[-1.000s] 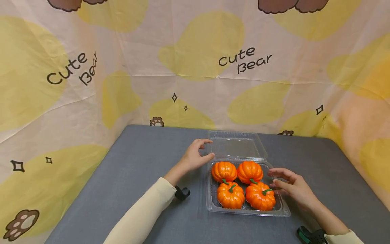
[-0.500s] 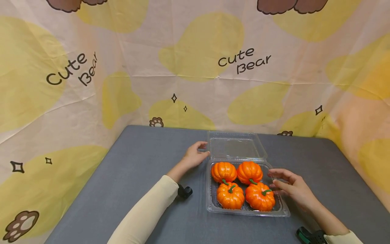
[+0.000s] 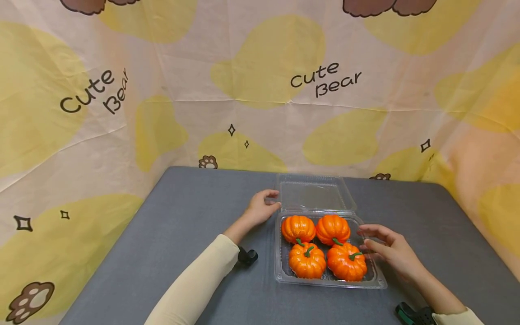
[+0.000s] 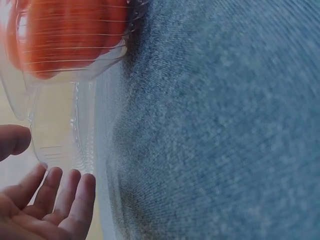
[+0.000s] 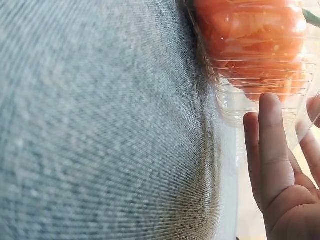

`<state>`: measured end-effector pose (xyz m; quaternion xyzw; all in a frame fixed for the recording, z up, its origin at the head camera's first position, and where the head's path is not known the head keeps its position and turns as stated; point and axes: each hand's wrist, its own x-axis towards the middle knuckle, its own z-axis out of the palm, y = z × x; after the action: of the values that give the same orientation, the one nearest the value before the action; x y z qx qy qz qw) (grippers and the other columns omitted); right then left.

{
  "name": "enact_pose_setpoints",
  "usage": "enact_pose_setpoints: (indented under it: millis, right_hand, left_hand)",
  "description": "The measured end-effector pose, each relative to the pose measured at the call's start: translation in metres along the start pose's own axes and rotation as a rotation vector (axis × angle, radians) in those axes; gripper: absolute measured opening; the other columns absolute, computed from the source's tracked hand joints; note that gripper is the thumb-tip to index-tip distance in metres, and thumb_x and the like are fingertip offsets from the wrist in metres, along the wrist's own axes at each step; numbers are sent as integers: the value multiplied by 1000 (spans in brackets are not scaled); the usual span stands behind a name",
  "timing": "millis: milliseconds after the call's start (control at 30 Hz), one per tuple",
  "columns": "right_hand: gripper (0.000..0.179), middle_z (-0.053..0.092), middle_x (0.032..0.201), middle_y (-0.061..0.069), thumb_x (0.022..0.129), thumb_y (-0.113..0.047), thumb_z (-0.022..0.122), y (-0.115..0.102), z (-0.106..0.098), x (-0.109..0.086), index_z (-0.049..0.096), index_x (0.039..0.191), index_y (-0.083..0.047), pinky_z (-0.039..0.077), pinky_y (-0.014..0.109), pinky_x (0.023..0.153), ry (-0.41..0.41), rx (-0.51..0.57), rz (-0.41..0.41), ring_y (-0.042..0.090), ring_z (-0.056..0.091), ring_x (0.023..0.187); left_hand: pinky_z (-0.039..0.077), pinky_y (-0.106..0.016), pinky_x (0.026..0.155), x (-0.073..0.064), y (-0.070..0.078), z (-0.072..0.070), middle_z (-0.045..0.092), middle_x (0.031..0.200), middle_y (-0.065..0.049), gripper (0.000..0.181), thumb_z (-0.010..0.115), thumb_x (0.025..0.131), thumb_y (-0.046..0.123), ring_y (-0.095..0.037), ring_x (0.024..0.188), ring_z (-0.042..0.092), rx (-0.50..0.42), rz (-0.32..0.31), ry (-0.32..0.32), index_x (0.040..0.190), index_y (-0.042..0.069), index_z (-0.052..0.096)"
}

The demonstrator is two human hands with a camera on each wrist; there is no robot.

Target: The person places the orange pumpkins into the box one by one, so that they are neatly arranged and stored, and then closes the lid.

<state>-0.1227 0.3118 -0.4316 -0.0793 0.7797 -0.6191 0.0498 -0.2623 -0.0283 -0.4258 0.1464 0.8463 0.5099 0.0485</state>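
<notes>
A clear plastic clamshell container (image 3: 331,283) stands on the table with its hinged lid (image 3: 317,196) folded back flat behind it. Inside sit several orange toy pumpkins (image 3: 307,261) with green stems, in two rows. My left hand (image 3: 260,208) is at the lid's left edge, thumb and fingers spread apart around that edge. In the left wrist view, its fingertips (image 4: 75,175) are right by the lid's rim. My right hand (image 3: 392,248) is at the container's right side. Its fairly straight fingers (image 5: 272,135) lie against the ribbed outer wall, the thumb near the rim.
The grey cloth-covered table (image 3: 195,203) reaches to a printed fabric backdrop (image 3: 260,113) at the back and sides. A black wrist strap device (image 3: 248,256) is on the left wrist and another (image 3: 414,313) on the right.
My left hand has drawn back slightly left from over the lid, its fingers closer together now at the lid's edge. The right hand, container and pumpkins have stayed in place.
</notes>
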Motion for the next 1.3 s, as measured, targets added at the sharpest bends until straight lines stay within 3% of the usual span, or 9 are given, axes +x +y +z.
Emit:
enact_pose_setpoints:
  millis: [333,467,600,700,867,1100,1300]
  right_hand:
    - [37,67,110,-12,95,-4,57,2,1,-4,48,128,9,59,33,68,30,6,-36,15,71,87]
    - [36,68,111,-10,94,-1,56,2,1,-4,49,128,10,59,33,67,26,49,-71,16,71,87]
    - [35,69,110,-9,93,1,57,0,2,-5,50,127,9,59,34,66,38,61,-83,15,72,87]
    - [35,69,109,-9,92,2,58,-1,3,-7,51,126,8,59,34,66,54,67,-85,14,72,87]
    - [34,70,108,-7,92,3,58,-1,3,-9,53,125,7,59,34,66,77,95,-94,14,71,87]
    - [30,70,106,-6,94,1,56,-3,3,-11,55,124,5,59,34,66,93,120,-83,14,71,88]
    - [28,69,104,-5,95,1,54,-4,3,-13,56,122,4,59,34,67,90,144,-83,14,71,89]
  left_hand:
    - [54,-37,86,0,5,1,61,119,-17,47,72,78,4,-32,102,64,-20,108,105,123,1,60]
    - [54,-39,85,1,5,2,61,115,-14,59,73,75,1,-29,102,62,-32,149,130,131,6,53]
    - [53,-34,76,0,8,1,62,112,-11,72,74,75,1,-26,102,61,-4,198,147,140,7,45]
    - [52,-30,74,-2,10,0,61,111,-10,73,75,76,2,-25,102,61,36,233,147,142,5,44]
    - [54,-35,75,-4,9,0,59,110,-10,70,75,76,3,-24,102,61,64,282,146,139,7,46]
    - [53,-45,76,-10,8,-1,60,110,-11,67,73,78,2,-29,102,60,34,354,144,138,8,45]
    - [53,-43,75,-20,10,-4,61,110,-10,58,70,81,5,-25,101,60,-28,346,134,135,9,47]
